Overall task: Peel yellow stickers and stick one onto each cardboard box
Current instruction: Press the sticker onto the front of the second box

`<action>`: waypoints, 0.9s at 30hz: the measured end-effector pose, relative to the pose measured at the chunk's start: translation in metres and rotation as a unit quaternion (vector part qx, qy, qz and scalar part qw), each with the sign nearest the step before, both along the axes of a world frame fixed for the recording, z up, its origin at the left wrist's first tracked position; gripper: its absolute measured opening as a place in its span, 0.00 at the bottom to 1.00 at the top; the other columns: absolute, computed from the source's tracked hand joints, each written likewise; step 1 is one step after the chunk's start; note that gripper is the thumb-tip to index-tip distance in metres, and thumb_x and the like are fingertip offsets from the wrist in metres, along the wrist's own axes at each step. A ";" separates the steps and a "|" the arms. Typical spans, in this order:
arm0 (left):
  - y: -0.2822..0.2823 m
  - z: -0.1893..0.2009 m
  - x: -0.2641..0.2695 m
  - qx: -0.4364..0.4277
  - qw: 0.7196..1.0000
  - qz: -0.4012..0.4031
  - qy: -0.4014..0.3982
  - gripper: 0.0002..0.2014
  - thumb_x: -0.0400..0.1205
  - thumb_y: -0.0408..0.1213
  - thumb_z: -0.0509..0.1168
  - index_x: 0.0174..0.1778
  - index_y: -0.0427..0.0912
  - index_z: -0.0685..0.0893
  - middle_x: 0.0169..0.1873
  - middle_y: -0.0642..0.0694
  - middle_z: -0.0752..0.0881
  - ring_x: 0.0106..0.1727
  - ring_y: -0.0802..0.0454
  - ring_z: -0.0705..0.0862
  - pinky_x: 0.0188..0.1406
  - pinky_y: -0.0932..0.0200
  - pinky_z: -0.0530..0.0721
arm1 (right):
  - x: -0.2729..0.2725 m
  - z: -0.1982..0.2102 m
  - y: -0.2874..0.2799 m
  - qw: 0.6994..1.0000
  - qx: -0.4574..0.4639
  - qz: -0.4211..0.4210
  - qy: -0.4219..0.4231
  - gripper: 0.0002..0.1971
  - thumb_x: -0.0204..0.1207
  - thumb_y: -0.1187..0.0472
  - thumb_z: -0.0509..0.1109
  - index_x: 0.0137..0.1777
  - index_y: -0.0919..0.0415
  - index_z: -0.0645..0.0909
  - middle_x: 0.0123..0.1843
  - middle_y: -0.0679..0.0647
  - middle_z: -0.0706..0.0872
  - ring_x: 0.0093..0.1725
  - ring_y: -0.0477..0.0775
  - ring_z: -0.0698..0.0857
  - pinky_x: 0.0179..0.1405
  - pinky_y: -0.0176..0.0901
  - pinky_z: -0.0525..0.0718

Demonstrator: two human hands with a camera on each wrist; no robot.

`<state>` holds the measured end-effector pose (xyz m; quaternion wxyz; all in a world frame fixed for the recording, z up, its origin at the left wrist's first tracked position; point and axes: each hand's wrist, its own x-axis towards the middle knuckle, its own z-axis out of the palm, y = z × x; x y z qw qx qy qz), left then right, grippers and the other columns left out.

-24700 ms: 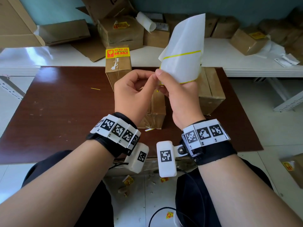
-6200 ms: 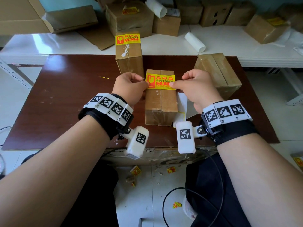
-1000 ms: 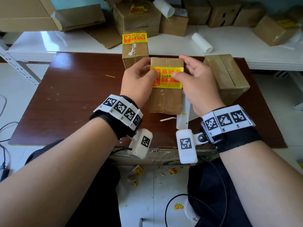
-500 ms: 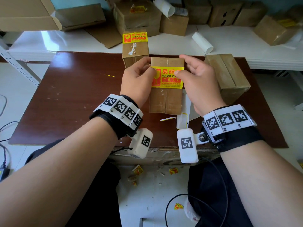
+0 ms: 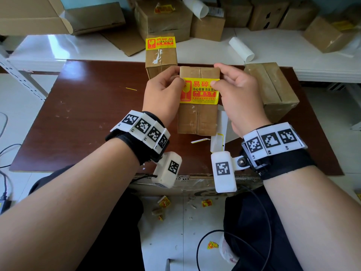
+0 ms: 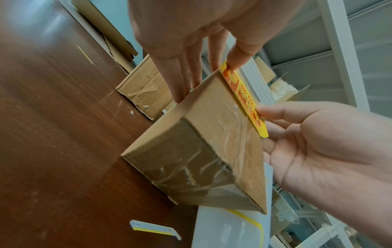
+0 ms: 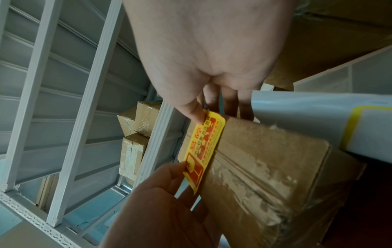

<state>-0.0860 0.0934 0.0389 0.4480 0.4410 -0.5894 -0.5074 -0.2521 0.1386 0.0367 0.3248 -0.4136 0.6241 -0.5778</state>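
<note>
A taped cardboard box (image 5: 197, 118) lies in the middle of the brown table (image 5: 88, 114), with a yellow sticker (image 5: 200, 93) across its top. My left hand (image 5: 166, 86) grips the box's left side, thumb on the sticker's left end. My right hand (image 5: 232, 83) holds the right side, thumb pressing the sticker's right end. The left wrist view shows the left hand's fingers (image 6: 182, 80) straight down the box's (image 6: 207, 151) side. In the right wrist view the sticker (image 7: 203, 147) lies flat on the box (image 7: 265, 167). A second box (image 5: 161, 61) behind carries a sticker (image 5: 160, 43). A third box (image 5: 271, 89) at right has a bare top.
A white backing sheet (image 5: 219, 132) lies partly under the middle box's right side, a small peeled strip (image 5: 201, 140) beside it. A white paper roll (image 5: 241, 48) and several more boxes (image 5: 164, 18) sit on the white shelf behind. Sticker scraps litter the floor.
Six seconds ago both hands held the sticker just above the box; now it lies stuck on top. Over the last second the thumbs shifted slightly along it and the box barely moved.
</note>
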 end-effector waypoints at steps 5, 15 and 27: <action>-0.002 -0.003 0.000 0.001 1.000 0.001 0.003 0.17 0.88 0.31 0.61 0.52 0.57 0.92 0.49 0.42 0.95 0.54 0.41 0.94 0.58 0.42 0.92 | 0.000 0.002 0.001 1.000 -0.001 0.003 0.003 0.24 0.87 0.69 0.70 0.82 0.55 0.84 0.69 0.49 0.94 0.65 0.45 0.93 0.67 0.46 0.93; -0.005 -0.006 -0.001 -0.001 1.000 0.004 0.011 0.18 0.87 0.32 0.61 0.47 0.57 0.94 0.41 0.48 0.91 0.45 0.51 0.88 0.48 0.47 0.88 | 0.000 0.001 -0.001 1.000 -0.004 -0.006 -0.010 0.22 0.87 0.70 0.69 0.79 0.56 0.87 0.68 0.50 0.94 0.65 0.45 0.94 0.68 0.48 0.92; -0.005 -0.006 -0.002 -0.004 1.000 0.018 0.007 0.19 0.86 0.35 0.61 0.47 0.62 0.94 0.50 0.38 0.94 0.57 0.33 0.91 0.62 0.29 0.90 | -0.001 0.002 0.003 0.999 0.019 -0.032 -0.012 0.19 0.85 0.63 0.71 0.70 0.45 0.93 0.54 0.49 0.97 0.48 0.57 0.88 0.60 0.74 0.91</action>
